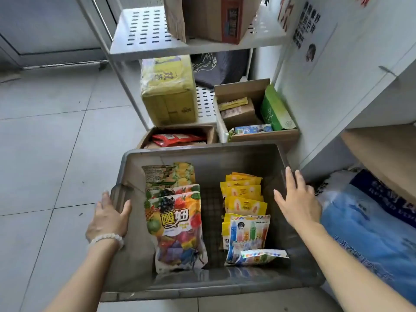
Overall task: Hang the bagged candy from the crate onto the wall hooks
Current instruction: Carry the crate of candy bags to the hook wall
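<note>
Grey plastic crate [225,154] sits on the tiled floor with two rows of bagged candy lying flat inside: fruit gummy bags [177,221] on the left, yellow bags [244,197] plus a crayon-print bag [248,233] on the right. All bags run lengthwise front to back, tops pointing away. Left hand [108,219] grips the crate's left rim, right hand [297,203] rests open and flat on the right rim.
</note>
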A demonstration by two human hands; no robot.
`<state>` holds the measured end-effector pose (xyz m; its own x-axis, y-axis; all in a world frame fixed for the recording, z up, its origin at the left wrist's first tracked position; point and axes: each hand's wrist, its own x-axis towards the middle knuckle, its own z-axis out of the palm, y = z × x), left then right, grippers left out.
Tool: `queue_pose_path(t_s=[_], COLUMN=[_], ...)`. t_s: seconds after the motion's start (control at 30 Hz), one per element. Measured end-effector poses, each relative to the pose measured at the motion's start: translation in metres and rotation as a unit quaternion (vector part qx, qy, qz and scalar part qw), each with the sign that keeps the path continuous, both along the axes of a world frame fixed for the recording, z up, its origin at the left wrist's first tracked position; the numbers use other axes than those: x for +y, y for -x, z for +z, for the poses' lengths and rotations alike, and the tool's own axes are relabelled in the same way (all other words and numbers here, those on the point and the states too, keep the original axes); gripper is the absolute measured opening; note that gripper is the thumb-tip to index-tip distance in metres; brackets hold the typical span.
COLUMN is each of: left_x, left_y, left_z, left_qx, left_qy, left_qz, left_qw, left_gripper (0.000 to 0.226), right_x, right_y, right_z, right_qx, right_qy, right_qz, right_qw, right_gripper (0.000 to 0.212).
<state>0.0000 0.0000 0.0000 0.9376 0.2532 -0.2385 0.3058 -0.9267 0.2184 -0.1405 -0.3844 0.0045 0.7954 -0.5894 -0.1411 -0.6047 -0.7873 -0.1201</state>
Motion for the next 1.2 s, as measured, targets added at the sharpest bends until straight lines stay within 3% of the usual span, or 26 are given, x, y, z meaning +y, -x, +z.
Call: queue_pose_path(t_s=[0.2,0.3,0.57,0.7,0.93,1.03,1.2], left_x=[0.009,0.012,0.044,0.071,0.116,0.141,0.165], left_y=[0.005,0.005,0.060,0.074,0.099,0.121,0.149], left_z=[-0.026,-0.028,0.016,0.094,0.261,0.349,0.448], left_qx=[-0.007,-0.041,-0.064,-0.041,-0.031,-0.052,-0.092], left_qy=[0.038,0.061,0.080,0.077,0.078,0.068,0.075], left_qz=[0.042,0.060,0.118,0.150,0.188,0.210,0.258], left_qw=[0.998,0.995,0.988,0.985,0.979,0.974,0.959], left_gripper=[0.061,0.053,0.048,0.048,0.047,0.047,0.046], right_x=[-0.007,-0.010,0.011,0.029,0.068,0.090,0.115], right_y=[0.005,0.004,0.023,0.026,0.022,0.021,0.003], right_z=[-0.022,-0.022,0.021,0.091,0.257,0.346,0.440], right_qx=[-0.011,-0.062,-0.085,-0.088,-0.100,-0.099,-0.122], right_qy=[-0.073,-0.122,-0.174,-0.184,-0.211,-0.211,-0.235], right_qz=[-0.072,-0.107,-0.155,-0.140,-0.120,-0.096,-0.029], right_qw=[0.995,0.985,0.969,0.969,0.965,0.968,0.964], right_gripper=[0.070,0.065,0.058,0.043,0.045,0.047,0.060])
